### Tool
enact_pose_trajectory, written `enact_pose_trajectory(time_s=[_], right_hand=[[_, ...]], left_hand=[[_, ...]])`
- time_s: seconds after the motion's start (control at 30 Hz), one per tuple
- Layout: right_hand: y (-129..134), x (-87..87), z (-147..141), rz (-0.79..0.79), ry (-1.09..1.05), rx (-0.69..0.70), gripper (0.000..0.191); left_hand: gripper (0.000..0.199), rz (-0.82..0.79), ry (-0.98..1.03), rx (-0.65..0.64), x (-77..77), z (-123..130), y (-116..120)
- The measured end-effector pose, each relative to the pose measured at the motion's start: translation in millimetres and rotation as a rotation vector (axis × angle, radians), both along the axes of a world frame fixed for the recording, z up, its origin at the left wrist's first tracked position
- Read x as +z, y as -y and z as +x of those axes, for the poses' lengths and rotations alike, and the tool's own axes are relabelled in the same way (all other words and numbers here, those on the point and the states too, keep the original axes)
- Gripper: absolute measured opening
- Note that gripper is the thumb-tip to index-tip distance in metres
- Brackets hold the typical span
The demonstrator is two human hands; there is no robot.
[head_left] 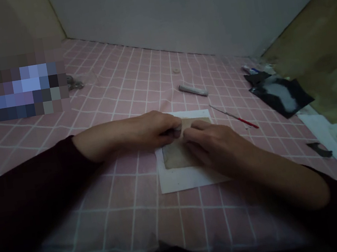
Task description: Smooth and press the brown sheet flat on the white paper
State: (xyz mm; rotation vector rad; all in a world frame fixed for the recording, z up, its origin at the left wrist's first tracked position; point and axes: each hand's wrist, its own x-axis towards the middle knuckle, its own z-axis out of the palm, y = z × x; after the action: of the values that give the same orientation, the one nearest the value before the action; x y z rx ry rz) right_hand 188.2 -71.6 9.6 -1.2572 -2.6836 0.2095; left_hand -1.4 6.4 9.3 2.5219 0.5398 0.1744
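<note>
A tan, squarish sheet (176,158) lies on a larger white sheet (177,181) near the middle of the table. My left hand (159,128) is over its far left part, fingers curled together. Close beside it, my right hand (206,140) is bent over the right part of the tan sheet, also with fingers closed. The fingertips of both hands nearly meet. Anything pinched between them is too small or too dark to make out.
A pink checked cloth (131,217) covers the table. Beyond the sheets lie a grey tube (193,90) and a small pale ring (176,70). A thin red-handled tool (239,119) lies to the right, then black pieces (298,95) and white paper (326,131) by the wall.
</note>
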Motion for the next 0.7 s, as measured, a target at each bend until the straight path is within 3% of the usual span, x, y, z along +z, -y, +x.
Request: enact_pose_trajectory(time_s=[0.1,0.27,0.47,0.6,0.7], right_hand=[[0,-0.7,-2,0.008,-0.016,-0.021,0.01],[-2,-6.4,-12,0.031,-0.156,0.105,0.014],[0,1.4,0,0.017,-0.002,-0.014,0.012],[0,-7.9,-13,0.064,-0.139,0.102,0.02],[-3,-6.6,-9,0.045,-0.14,0.108,0.018]], left_hand=[[0.01,-0.014,0.01,-0.014,0.0,0,0],[0.013,-0.06,0.007,0.0,3.1,0,1],[0.012,-0.019,-0.015,0.001,0.3,-1,0],[0.011,-0.05,0.005,0.0,-1.0,-1,-1],[0.009,-0.024,-0.003,0.009,-0.7,-1,-1]])
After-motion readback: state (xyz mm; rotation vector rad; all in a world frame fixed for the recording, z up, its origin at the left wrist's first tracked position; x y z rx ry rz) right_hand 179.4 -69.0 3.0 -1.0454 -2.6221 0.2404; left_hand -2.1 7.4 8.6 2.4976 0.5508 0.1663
